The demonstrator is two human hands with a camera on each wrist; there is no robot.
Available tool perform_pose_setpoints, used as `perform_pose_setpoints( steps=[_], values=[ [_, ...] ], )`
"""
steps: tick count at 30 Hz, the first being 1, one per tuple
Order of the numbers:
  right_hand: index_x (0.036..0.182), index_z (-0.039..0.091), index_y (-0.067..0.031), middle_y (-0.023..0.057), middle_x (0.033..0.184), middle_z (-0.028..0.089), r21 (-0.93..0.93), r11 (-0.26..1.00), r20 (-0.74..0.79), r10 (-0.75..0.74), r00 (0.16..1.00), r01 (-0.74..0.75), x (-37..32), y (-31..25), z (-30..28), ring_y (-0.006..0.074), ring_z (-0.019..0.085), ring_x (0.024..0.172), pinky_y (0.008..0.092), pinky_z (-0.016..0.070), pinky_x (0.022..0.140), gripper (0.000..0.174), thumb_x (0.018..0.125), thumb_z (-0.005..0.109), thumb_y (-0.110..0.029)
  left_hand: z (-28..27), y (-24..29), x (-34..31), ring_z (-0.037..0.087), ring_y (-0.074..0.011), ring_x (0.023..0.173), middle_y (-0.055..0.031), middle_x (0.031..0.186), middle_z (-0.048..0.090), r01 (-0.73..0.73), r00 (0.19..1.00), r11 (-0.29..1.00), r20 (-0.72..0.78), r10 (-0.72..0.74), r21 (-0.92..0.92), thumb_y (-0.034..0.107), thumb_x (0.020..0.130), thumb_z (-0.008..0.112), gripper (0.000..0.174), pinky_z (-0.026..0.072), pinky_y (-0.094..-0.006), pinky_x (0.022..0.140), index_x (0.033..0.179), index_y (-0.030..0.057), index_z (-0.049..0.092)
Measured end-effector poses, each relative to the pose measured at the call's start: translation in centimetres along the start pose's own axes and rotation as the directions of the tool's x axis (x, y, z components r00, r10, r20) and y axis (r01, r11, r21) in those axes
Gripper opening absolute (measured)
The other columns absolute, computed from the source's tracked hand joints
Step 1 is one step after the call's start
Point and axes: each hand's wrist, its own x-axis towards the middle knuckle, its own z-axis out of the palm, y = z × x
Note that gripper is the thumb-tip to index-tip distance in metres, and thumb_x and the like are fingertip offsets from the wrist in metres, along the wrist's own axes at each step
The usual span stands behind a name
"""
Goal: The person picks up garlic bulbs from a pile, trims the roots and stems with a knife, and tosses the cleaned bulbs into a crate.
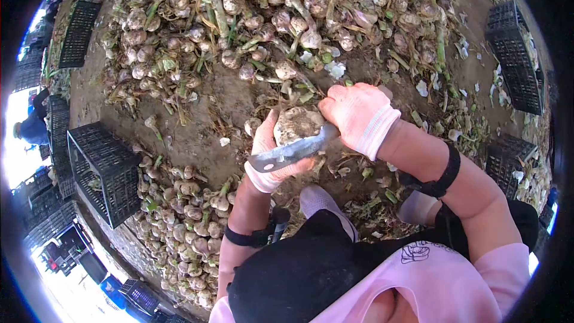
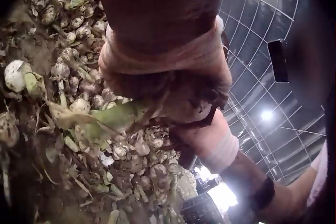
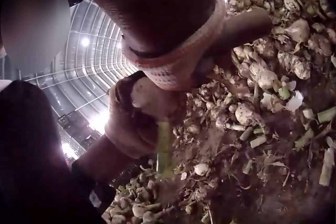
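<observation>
A large, dirt-covered garlic bulb (image 1: 299, 124) sits in my gloved left hand (image 1: 267, 176), root side up in the head view. My right hand (image 1: 362, 113), also gloved, grips a knife (image 1: 293, 151) whose wide blade lies across the near side of the bulb. The knife's wooden handle (image 3: 244, 28) sticks out behind the right hand in the right wrist view. Below the bulb hangs a green stem (image 3: 164, 150), which the left wrist view shows pointing away from the left hand (image 2: 163, 58).
A big heap of untrimmed garlic (image 1: 263, 12) spreads ahead on the dirt floor. Another pile of bulbs (image 1: 185, 227) lies at the lower left, beside a black plastic crate (image 1: 107, 170). More crates (image 1: 517, 54) stand at the right. Cut stems and skins (image 1: 371, 203) litter the ground near the feet.
</observation>
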Motion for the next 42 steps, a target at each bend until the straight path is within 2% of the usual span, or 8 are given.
perform_pose_setpoints(
  steps=[11,14,17,23,27,29,40,42],
  values=[
    [0.086,0.063,-0.0081,0.0099,0.087,0.063,0.117,0.992,0.119,-0.057,0.991,0.044,0.1,0.0,1.3,0.0268,0.064,0.083,0.0396,0.0508,0.073,0.015,0.073,0.06,-0.015,-0.1,-1.9,-2.1,0.049,-0.0268,0.118,-0.0137,0.13,0.047,0.234,0.971,0.952,-0.002,-0.24,-0.195,0.039,0.047,0.091,0.109,0.0389,-0.0431,0.101,0.134,0.0043,0.035],
    [0.094,0.065,-0.0035,0.0159,0.095,0.065,0.037,0.943,0.333,0.302,0.893,-0.332,1.2,4.3,3.5,0.0303,0.063,0.09,0.0387,0.05,0.081,0.02,0.077,0.058,-0.012,1.4,-3.2,-0.4,0.055,-0.0227,0.111,-0.0127,0.117,0.057,-0.302,0.863,0.923,0.481,0.157,0.239,0.049,0.043,0.087,0.109,0.0429,-0.0357,0.094,0.129,0.0,0.042],
    [0.102,0.062,0.0037,0.0217,0.102,0.064,0.553,0.722,-0.121,0.563,0.818,-0.415,-2.6,7.3,4.6,0.0327,0.062,0.095,0.0354,0.0489,0.085,0.029,0.08,0.06,-0.016,-0.8,-2.5,-1.2,0.056,-0.0216,0.11,-0.0116,0.119,0.056,0.161,0.983,0.965,0.123,-0.138,-0.208,0.027,0.05,0.092,0.099,0.0439,-0.0361,0.096,0.128,-0.0027,0.038],
    [0.105,0.058,0.0059,0.0075,0.086,0.063,0.864,0.169,0.304,0.578,0.758,-0.475,-4.3,7.0,6.0,0.0102,0.057,0.079,0.0272,0.0482,0.072,0.026,0.082,0.06,-0.007,-1.8,-3.1,-1.5,0.055,-0.0226,0.11,-0.0119,0.119,0.055,0.076,0.993,0.911,0.113,-0.033,-0.405,0.021,0.054,0.089,0.094,0.043,-0.0379,0.097,0.129,0.0003,0.037],
    [0.1,0.063,-0.0002,0.0088,0.08,0.066,0.624,0.661,0.205,0.376,0.903,-0.417,-3.7,6.0,5.0,0.0156,0.061,0.072,0.0285,0.0484,0.068,0.026,0.077,0.062,-0.01,-0.6,-2.2,-0.3,0.056,-0.0295,0.107,-0.0132,0.119,0.054,-0.076,0.975,0.875,0.217,-0.034,0.478,0.022,0.061,0.081,0.067,0.0457,-0.0371,0.092,0.118,0.0043,0.051],
    [0.097,0.066,-0.005,0.0179,0.091,0.065,0.383,0.85,0.252,0.282,0.926,-0.363,-2.7,6.1,4.9,0.0314,0.063,0.087,0.0369,0.0502,0.08,0.029,0.073,0.061,-0.019,1.1,-0.3,0.1,0.054,-0.0336,0.088,-0.0091,0.112,0.055,-0.318,0.947,0.101,0.321,-0.014,0.943,0.016,0.055,0.072,0.051,0.0449,-0.0439,0.078,0.104,0.014,0.06],
    [0.095,0.065,-0.0035,0.0204,0.094,0.065,0.192,0.947,0.523,0.122,0.843,-0.256,2.6,4.4,2.7,0.0342,0.062,0.094,0.041,0.0484,0.086,0.027,0.077,0.054,-0.02,1.1,-0.1,-0.7,0.052,-0.0251,0.075,-0.0008,0.1,0.055,-0.511,0.849,-0.213,0.528,0.027,0.833,0.018,0.066,0.061,0.032,0.0422,-0.0377,0.063,0.098,0.0161,0.062],
    [0.097,0.067,-0.005,0.015,0.107,0.064,-0.181,0.975,0.742,0.049,0.669,0.13,-1.4,9.3,7.2,0.0336,0.059,0.103,0.0406,0.0468,0.089,0.032,0.076,0.053,-0.023,1.0,0.4,-2.1,0.052,-0.0252,0.074,0.0002,0.1,0.055,-0.515,0.843,-0.218,0.536,0.051,0.829,0.018,0.067,0.06,0.031,0.0423,-0.038,0.063,0.098,0.0161,0.062]
  ],
)
